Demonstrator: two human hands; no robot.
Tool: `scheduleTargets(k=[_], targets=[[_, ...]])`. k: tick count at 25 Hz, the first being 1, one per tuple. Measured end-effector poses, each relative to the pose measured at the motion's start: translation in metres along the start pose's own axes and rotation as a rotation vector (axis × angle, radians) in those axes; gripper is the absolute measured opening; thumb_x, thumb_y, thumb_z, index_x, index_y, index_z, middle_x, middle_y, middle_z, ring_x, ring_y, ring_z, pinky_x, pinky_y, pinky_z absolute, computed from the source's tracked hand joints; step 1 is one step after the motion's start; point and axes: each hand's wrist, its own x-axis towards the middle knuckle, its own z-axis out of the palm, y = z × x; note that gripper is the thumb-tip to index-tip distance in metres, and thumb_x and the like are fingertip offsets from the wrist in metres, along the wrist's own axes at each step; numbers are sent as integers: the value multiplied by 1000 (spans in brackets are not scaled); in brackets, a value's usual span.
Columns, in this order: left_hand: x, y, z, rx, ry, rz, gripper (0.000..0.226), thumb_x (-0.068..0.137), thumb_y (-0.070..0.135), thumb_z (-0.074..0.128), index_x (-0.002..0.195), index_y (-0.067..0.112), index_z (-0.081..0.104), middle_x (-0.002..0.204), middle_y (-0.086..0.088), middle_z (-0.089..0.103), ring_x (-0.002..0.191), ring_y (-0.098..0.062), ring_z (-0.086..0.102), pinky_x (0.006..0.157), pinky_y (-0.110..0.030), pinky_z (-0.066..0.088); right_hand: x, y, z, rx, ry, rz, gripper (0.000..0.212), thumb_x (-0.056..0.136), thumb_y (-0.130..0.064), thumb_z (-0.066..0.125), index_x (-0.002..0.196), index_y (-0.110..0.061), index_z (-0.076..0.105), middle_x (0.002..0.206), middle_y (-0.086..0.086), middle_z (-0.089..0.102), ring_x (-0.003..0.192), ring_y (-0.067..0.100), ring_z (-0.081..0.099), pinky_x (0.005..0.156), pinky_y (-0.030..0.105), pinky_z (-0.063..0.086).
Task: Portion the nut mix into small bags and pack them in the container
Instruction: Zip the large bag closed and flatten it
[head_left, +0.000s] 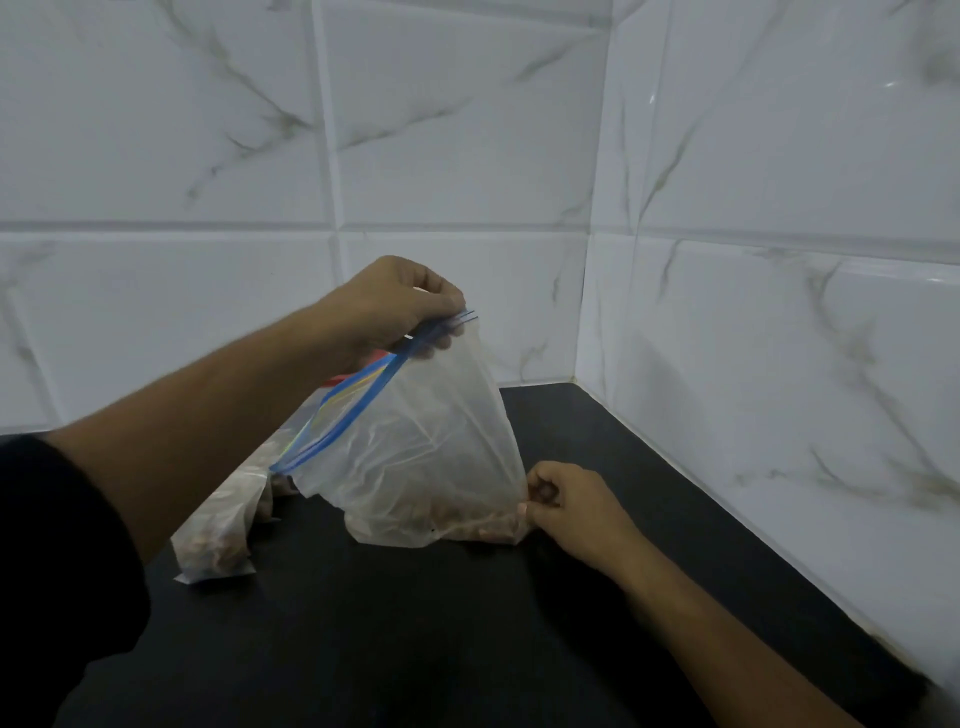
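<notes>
My left hand (395, 306) pinches the blue seal of the zip bag (431, 447), held high. My right hand (566, 506) pinches its lower corner on the counter (415, 623). Nut mix (467, 519) sits in its bottom, and a filled small bag (218, 530) lies left of it.

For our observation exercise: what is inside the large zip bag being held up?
Brown nut mix lies along the bottom of the zip bag, seen through cloudy plastic; above it the bag looks empty. The right hand pinches and hides one bottom corner.
</notes>
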Motion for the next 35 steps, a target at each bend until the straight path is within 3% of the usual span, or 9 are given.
scheduleTargets(k=[4, 8, 11, 14, 17, 20, 25, 31, 35], targets=[[-8, 5, 1, -58, -84, 87, 15, 98, 8, 67, 113, 10, 65, 91, -5, 80, 72, -14, 73, 68, -27, 62, 10, -50, -40, 386, -7, -95, 24, 91, -44, 75, 108, -29, 69, 103, -12, 74, 94, 1, 71, 79, 19, 57], [-18, 8, 2, -34, -194, 156, 44, 91, -2, 71, 130, 14, 59, 106, -10, 78, 89, -22, 74, 82, -36, 62, 32, -112, -74, 618, 116, -158, 32, 99, -47, 63, 111, -19, 73, 109, -3, 76, 101, 14, 72, 84, 28, 62], [-26, 4, -1, 146, -123, 206, 54, 86, 1, 78, 132, 19, 56, 103, -6, 77, 89, -24, 76, 82, -37, 64, 40, -124, -75, 593, 192, -194, 16, 100, -26, 67, 103, -12, 75, 99, 2, 78, 94, 19, 74, 85, 32, 64], [-30, -6, -14, 323, -31, 222, 26, 88, 20, 81, 111, 20, 69, 84, 3, 79, 75, -8, 73, 69, -27, 62, 43, -123, -75, 621, 235, -185, 14, 100, -22, 68, 98, -10, 74, 96, 4, 78, 94, 21, 75, 86, 38, 64], [-31, -12, -22, 311, -23, 246, 7, 91, 25, 78, 94, 19, 76, 75, 7, 76, 63, 1, 66, 63, -18, 55, 40, -131, -71, 617, 149, -181, 21, 99, -31, 68, 104, -11, 73, 97, -2, 78, 88, 9, 74, 74, 22, 59], [-29, -13, -23, 306, -51, 280, 6, 93, 21, 76, 97, 17, 74, 81, 3, 76, 66, -2, 66, 68, -24, 59, 40, -138, -67, 569, 161, -254, 12, 97, -20, 71, 101, -9, 76, 90, 1, 79, 82, 8, 73, 72, 18, 57], [-30, -18, -44, 734, -88, 279, 14, 89, 16, 74, 94, 28, 74, 93, 14, 76, 83, -1, 68, 77, -23, 51, 42, -131, -77, 615, 237, -277, 2, 93, -10, 75, 91, -10, 73, 84, 4, 74, 76, 9, 70, 69, 18, 55], [-36, -30, -72, 813, -179, 300, 14, 97, 17, 66, 109, 26, 68, 86, 17, 76, 75, -1, 71, 73, -15, 45, 48, -122, -90, 614, 310, -263, 9, 91, -7, 76, 88, -15, 73, 85, 4, 75, 78, 12, 70, 77, 27, 59], [-41, -55, -90, 1000, -51, 329, 26, 93, 10, 62, 106, 31, 70, 87, 23, 65, 83, 3, 59, 71, -16, 41, 50, -109, -106, 574, 331, -210, 4, 93, -7, 73, 92, -11, 72, 86, 10, 75, 79, 16, 69, 80, 35, 59]])
